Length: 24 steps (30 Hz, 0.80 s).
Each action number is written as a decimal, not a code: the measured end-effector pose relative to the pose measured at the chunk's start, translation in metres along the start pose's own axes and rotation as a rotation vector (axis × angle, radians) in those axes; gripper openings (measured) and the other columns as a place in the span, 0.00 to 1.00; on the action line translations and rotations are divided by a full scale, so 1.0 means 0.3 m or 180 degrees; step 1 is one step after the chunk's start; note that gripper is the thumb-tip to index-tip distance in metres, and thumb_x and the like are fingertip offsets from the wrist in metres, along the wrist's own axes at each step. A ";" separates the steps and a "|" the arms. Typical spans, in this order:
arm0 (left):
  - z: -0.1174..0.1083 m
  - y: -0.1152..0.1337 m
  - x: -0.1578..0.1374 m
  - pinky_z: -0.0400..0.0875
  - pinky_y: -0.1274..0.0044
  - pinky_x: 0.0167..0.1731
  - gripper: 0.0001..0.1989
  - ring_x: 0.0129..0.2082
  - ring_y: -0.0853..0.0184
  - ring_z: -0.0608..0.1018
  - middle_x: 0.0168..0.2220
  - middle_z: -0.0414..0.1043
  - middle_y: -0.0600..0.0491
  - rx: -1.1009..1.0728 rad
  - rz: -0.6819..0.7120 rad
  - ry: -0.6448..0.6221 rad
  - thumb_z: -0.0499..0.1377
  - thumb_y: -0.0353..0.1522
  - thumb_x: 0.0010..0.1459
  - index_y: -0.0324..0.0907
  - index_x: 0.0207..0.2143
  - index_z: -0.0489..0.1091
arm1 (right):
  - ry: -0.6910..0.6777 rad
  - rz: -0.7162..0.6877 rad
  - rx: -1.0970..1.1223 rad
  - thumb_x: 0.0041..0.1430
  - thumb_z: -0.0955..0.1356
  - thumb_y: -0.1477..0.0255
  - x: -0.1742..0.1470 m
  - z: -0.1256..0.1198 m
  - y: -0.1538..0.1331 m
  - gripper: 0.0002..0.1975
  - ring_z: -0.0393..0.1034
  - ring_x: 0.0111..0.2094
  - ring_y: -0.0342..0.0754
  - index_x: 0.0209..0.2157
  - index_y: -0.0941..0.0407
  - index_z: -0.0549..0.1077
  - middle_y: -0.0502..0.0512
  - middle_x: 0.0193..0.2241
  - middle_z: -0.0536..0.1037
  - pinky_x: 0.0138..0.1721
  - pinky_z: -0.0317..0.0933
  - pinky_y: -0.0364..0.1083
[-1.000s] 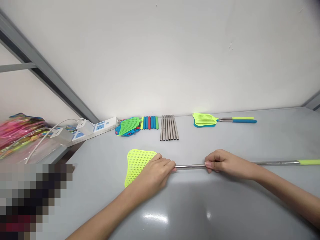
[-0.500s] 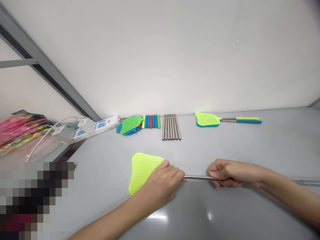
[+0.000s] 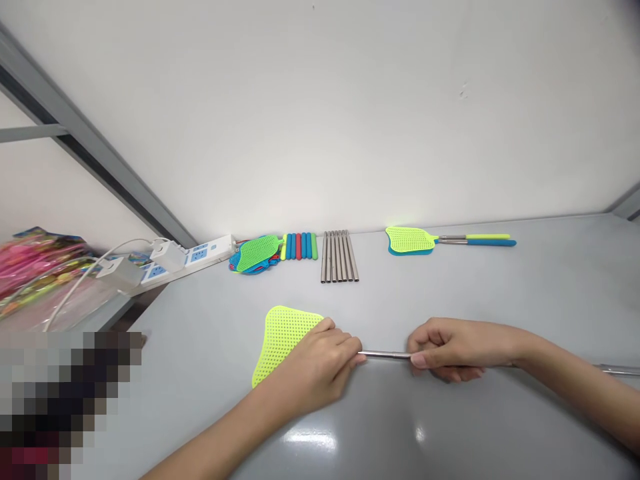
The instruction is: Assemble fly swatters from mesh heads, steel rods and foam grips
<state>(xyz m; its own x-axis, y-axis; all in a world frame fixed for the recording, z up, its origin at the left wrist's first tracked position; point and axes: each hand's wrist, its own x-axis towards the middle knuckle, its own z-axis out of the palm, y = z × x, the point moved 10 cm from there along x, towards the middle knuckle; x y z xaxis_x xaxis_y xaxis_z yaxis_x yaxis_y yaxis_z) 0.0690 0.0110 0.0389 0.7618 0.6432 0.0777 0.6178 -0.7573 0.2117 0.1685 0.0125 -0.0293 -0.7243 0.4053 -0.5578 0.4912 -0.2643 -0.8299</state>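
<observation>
A yellow-green fly swatter head (image 3: 285, 337) with a perforated face lies under and beyond my left hand (image 3: 325, 360), which is wrapped round its neck. From that fist a thin metal telescopic rod (image 3: 385, 354) runs right into my right hand (image 3: 450, 350), whose thumb and fingers pinch it. The rod shows again past my right forearm, reaching the right edge of the view. My palms hide the joint between head and rod and part of the rod.
Along the wall on the grey table (image 3: 200, 347) lie stacked swatter heads (image 3: 257, 255), coloured grip sleeves (image 3: 299, 247), several metal rods (image 3: 340, 257) and two whole fly swatters (image 3: 413, 240). A power strip (image 3: 213, 248) with plugged chargers (image 3: 120, 273) stands left, near pink packaged goods (image 3: 43, 267).
My right hand has shifted slightly left along the rod, so the stretch of rod between my hands looks shorter. My left hand still grips the swatter neck. The view has moved slightly.
</observation>
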 end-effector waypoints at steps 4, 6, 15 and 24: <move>0.008 -0.012 0.001 0.58 0.76 0.32 0.13 0.22 0.72 0.64 0.21 0.63 0.57 -0.0241 -0.0035 -0.0086 0.42 0.32 0.61 0.40 0.24 0.58 | -0.0085 -0.0060 -0.0197 0.53 0.64 0.59 -0.006 -0.001 -0.004 0.15 0.51 0.11 0.33 0.27 0.59 0.65 0.44 0.16 0.66 0.11 0.45 0.35; 0.008 -0.017 0.003 0.58 0.76 0.32 0.14 0.22 0.73 0.64 0.21 0.63 0.57 -0.0317 -0.0073 -0.0083 0.42 0.32 0.61 0.41 0.24 0.59 | -0.0068 -0.0108 -0.0272 0.53 0.64 0.59 -0.005 -0.012 -0.005 0.15 0.53 0.11 0.33 0.28 0.59 0.65 0.45 0.17 0.67 0.11 0.47 0.35; 0.014 -0.030 0.003 0.58 0.76 0.33 0.14 0.24 0.72 0.66 0.23 0.64 0.58 -0.0427 -0.0204 -0.0180 0.41 0.33 0.61 0.41 0.26 0.59 | 0.0160 -0.0085 -0.0501 0.53 0.64 0.60 -0.028 -0.090 0.000 0.15 0.61 0.15 0.36 0.26 0.59 0.65 0.48 0.19 0.69 0.13 0.50 0.35; -0.001 -0.049 -0.002 0.59 0.75 0.30 0.15 0.25 0.70 0.67 0.21 0.64 0.57 -0.0281 -0.0305 -0.0148 0.42 0.34 0.61 0.41 0.25 0.60 | 0.0485 -0.0073 -0.0725 0.52 0.62 0.55 -0.032 -0.127 -0.001 0.20 0.58 0.13 0.36 0.26 0.60 0.69 0.47 0.16 0.65 0.13 0.48 0.36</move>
<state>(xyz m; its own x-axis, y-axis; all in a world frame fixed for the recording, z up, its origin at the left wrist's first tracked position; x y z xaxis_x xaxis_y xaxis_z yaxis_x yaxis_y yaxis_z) 0.0593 0.0218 0.0361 0.7097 0.7045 0.0081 0.6701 -0.6785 0.3010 0.1938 0.0420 -0.0233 -0.6638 0.5406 -0.5169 0.5842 -0.0570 -0.8096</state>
